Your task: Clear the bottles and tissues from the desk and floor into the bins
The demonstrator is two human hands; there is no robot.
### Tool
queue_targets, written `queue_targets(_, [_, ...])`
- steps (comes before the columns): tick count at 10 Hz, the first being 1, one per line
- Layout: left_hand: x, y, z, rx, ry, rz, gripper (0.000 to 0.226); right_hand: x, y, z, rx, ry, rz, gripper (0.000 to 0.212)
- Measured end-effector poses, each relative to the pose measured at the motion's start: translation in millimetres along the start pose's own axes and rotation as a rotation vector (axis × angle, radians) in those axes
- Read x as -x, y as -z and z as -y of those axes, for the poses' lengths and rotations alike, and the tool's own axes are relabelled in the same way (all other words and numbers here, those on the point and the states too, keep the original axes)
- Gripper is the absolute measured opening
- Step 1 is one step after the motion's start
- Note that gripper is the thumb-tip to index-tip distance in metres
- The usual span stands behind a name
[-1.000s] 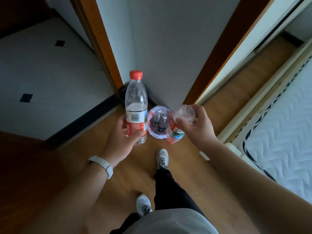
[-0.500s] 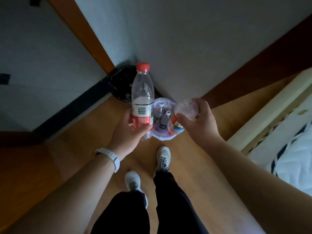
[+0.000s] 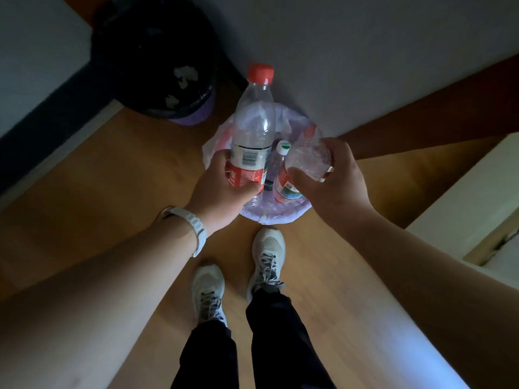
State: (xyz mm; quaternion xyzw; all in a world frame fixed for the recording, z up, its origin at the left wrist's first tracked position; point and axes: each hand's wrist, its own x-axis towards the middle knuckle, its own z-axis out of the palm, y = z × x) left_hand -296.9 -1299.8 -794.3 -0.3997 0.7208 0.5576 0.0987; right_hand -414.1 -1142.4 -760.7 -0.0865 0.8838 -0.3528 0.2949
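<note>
Over the mouth of the lined bin (image 3: 276,216), both of my hands hold bottles. Tall clear bottle (image 3: 254,130): roughly upright, red cap uppermost. My left hand (image 3: 222,189) grips it low on the body, with fingers and thumb wrapped firmly round the red label. Smaller clear bottle (image 3: 306,161): tilted, with its red and green label at the lower end, nearest the bin. My right hand (image 3: 337,181) clasps it, fingers curled over the clear upper end. The two held bottles are close side by side and do not touch.

Between them, inside the bin, a third bottle (image 3: 276,161) with a white and green cap shows against the liner. The bin has a pale lilac liner folded over its rim. It stands on the wooden floor (image 3: 112,178) against the grey wall (image 3: 337,66), just ahead of my pale shoes (image 3: 268,254).

A black bin (image 3: 157,57) stands farther off to the left, beside the same wall. White tissue scraps (image 3: 184,75) lie inside it. A white wristband (image 3: 196,228) circles my left wrist. A pale bed frame (image 3: 463,197) occupies the right edge.
</note>
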Motion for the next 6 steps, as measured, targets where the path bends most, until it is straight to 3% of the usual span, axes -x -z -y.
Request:
queue_targets(2, [-53.4, -38.0, 48.0, -0.045, -0.01, 0.029, 0.057, -35.8, -43.4, -59.6, 0.019, -0.014, -0.005, 0.069])
queue_targets(4, [-45.4, -40.2, 54.7, -0.212, -0.102, 0.067, 0.054, -38.9, -41.0, -76.7, 0.106, 0.005, 0.006, 0.059])
queue_targets(6, [-16.5, 4.1, 4.5, -0.43, -0.39, 0.057, 0.047, -21.7, -8.5, -41.5, 0.23, 0.168, 0.004, 0.05])
